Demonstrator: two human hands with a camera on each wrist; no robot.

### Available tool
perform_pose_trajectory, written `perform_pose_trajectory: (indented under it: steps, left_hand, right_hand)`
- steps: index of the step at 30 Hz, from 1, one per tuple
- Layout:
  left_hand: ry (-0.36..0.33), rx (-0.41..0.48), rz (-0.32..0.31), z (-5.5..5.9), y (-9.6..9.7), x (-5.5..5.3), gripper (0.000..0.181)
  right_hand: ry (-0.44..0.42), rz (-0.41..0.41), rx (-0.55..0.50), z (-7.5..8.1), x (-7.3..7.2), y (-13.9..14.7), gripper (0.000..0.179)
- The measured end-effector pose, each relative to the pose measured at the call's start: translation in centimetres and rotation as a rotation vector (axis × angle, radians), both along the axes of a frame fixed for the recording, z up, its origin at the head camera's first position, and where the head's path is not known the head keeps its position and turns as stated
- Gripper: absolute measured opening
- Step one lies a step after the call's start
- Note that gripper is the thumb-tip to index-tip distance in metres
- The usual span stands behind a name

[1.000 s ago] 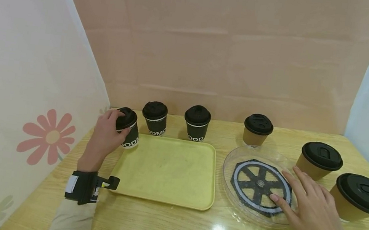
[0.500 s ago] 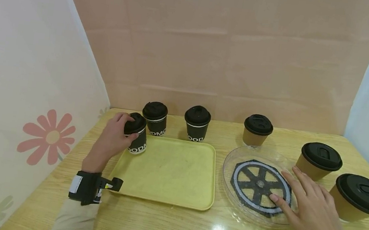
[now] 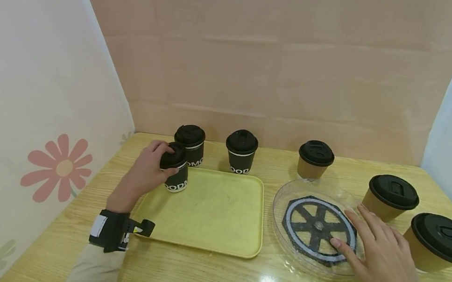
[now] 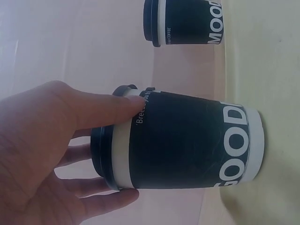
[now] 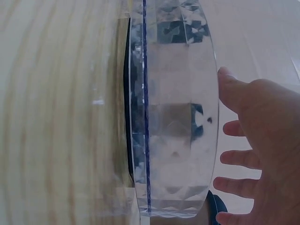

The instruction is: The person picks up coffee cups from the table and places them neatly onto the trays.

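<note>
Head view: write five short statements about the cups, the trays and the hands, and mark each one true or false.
1. The left hand grips a black cup by its lid end. True.
2. That cup is over the clear tray. False: it is at the far left corner of the yellow tray.
3. Three brown cups stand on the table. True.
4. The right hand holds a brown cup. False: its straight fingers rest on the clear tray.
5. Black cups fill the yellow tray. False: two stand behind it on the table.
</note>
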State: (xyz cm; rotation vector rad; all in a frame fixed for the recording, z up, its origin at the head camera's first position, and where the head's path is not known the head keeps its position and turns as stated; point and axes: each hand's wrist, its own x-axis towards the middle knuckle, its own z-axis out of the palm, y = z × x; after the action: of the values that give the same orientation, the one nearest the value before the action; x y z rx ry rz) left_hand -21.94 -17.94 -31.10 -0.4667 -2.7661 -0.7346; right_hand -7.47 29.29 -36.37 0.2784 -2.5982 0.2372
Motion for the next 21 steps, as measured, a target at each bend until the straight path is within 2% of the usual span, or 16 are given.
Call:
perform_pose_trajectory:
  steps: [12, 21]
  left_hand:
    - [0.046, -0.004, -0.05, -0.56, 0.58, -0.2, 0.047]
    - [0.03, -0.027, -0.041, -0.38, 0.8, 0.04, 0.045]
  right_hand:
    - [-0.003, -0.004, 0.004, -0.01, -0.03, 0.09, 0.071]
    - [-0.001, -0.004, 0.012, -0.05, -0.02, 0.17, 0.071]
